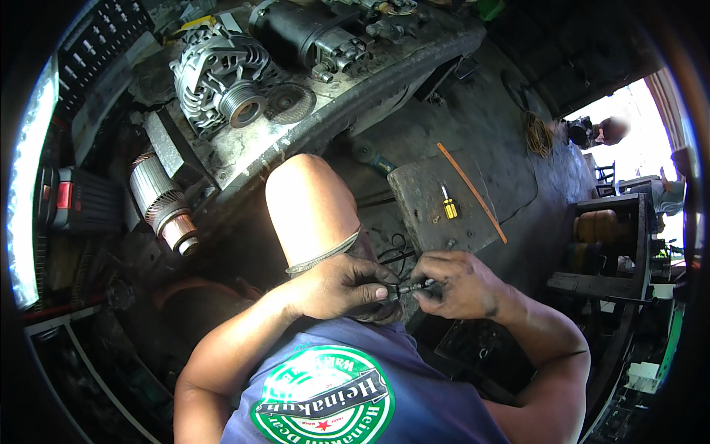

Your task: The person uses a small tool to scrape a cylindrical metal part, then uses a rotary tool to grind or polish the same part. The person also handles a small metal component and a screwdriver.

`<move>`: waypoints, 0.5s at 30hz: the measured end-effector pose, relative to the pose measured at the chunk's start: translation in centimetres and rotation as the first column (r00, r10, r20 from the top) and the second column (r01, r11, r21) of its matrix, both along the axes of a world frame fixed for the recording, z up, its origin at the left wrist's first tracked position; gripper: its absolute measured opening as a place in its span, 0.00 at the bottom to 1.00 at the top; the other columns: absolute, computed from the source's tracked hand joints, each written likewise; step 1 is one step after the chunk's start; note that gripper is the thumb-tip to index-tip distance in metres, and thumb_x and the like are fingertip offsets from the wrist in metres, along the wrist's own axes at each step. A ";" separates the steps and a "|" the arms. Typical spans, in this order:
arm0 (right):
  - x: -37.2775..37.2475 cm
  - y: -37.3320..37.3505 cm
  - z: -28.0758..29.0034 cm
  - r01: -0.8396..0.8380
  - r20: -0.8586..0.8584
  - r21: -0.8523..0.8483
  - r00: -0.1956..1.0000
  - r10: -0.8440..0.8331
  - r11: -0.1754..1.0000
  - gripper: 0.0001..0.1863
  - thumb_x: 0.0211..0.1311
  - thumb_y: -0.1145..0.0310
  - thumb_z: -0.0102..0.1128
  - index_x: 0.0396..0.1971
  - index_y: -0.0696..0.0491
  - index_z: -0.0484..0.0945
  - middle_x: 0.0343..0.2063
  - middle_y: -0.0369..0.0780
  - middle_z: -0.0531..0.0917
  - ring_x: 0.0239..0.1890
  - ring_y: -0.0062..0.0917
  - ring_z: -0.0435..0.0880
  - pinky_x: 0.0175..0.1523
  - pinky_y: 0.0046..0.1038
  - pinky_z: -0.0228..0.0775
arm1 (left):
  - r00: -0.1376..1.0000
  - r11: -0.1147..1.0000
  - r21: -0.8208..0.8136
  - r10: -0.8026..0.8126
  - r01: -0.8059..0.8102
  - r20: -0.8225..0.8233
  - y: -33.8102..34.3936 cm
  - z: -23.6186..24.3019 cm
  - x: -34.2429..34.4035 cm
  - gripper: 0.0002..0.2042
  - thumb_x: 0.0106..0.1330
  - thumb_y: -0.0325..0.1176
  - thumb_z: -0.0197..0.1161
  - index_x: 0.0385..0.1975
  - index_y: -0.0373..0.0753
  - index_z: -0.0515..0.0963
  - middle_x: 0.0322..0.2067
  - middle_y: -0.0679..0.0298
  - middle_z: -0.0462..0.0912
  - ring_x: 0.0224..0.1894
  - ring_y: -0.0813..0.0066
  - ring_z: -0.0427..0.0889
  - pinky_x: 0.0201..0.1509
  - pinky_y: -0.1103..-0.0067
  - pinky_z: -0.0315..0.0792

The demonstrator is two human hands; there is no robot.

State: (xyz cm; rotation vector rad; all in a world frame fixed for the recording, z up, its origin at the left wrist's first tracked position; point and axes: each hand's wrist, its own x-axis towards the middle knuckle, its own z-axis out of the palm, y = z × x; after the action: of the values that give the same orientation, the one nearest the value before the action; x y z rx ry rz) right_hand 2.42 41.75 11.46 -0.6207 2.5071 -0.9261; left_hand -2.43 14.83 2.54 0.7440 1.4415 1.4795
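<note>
My left hand (342,286) and my right hand (460,286) meet in front of my lap. Between their fingertips is a small dark metal part (404,290) with a narrow, rod-like end. The left thumb and fingers pinch one side of it, while the right fingers close on the other. My fingers cover much of the part, so its exact kind cannot be made out. Both hands are smudged with dark grease. Just beyond them, a yellow-handled screwdriver (448,205) and a thin orange hacksaw blade (473,194) lie on a worn board (418,189).
On the workbench (333,103) stand an alternator (222,78) and a black starter motor (303,37). An armature (163,200) is at the left, near a black toolbox (87,200). An angle grinder (375,158) and coiled cable (538,136) lie on the floor. A person (669,194) is far right.
</note>
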 end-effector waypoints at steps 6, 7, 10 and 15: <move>0.4 -0.2 -0.3 0.045 0.034 -0.004 0.998 -0.044 0.999 0.12 0.58 0.69 0.74 0.38 0.56 0.82 0.36 0.42 0.87 0.40 0.40 0.90 0.46 0.39 0.83 | 1.000 0.992 -0.123 -0.001 -0.003 -0.030 1.4 0.7 0.4 0.18 0.77 0.39 0.65 0.59 0.33 0.83 0.47 0.55 0.91 0.51 0.67 0.87 0.59 0.70 0.78; 0.5 -0.2 -0.4 0.052 0.040 -0.013 0.998 -0.051 0.999 0.12 0.58 0.68 0.74 0.38 0.56 0.82 0.36 0.42 0.87 0.40 0.40 0.90 0.46 0.39 0.83 | 0.996 0.990 -0.140 0.013 -0.026 -0.093 1.6 0.6 0.7 0.18 0.76 0.37 0.65 0.59 0.33 0.83 0.47 0.54 0.90 0.51 0.67 0.87 0.59 0.70 0.78; 0.5 -0.3 -0.5 0.033 0.020 0.012 0.999 -0.033 0.999 0.12 0.59 0.68 0.73 0.38 0.56 0.82 0.36 0.43 0.87 0.40 0.40 0.90 0.46 0.39 0.83 | 1.000 0.999 -0.036 0.020 -0.020 -0.004 1.1 0.4 0.9 0.20 0.71 0.32 0.63 0.60 0.31 0.82 0.47 0.51 0.90 0.52 0.66 0.87 0.61 0.71 0.78; 0.4 -0.9 0.1 0.063 0.094 0.054 0.993 -0.068 0.997 0.12 0.62 0.65 0.71 0.40 0.56 0.84 0.37 0.43 0.88 0.42 0.42 0.89 0.49 0.40 0.82 | 0.997 1.000 -0.021 0.012 -0.014 -0.083 0.9 1.0 0.7 0.28 0.66 0.32 0.66 0.67 0.30 0.74 0.48 0.43 0.89 0.53 0.56 0.89 0.60 0.68 0.79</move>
State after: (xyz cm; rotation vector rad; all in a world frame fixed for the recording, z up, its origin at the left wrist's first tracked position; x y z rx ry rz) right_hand 2.85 40.89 11.59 -0.4697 2.4701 -0.8908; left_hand -1.68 15.70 3.53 0.7920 1.5246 1.4560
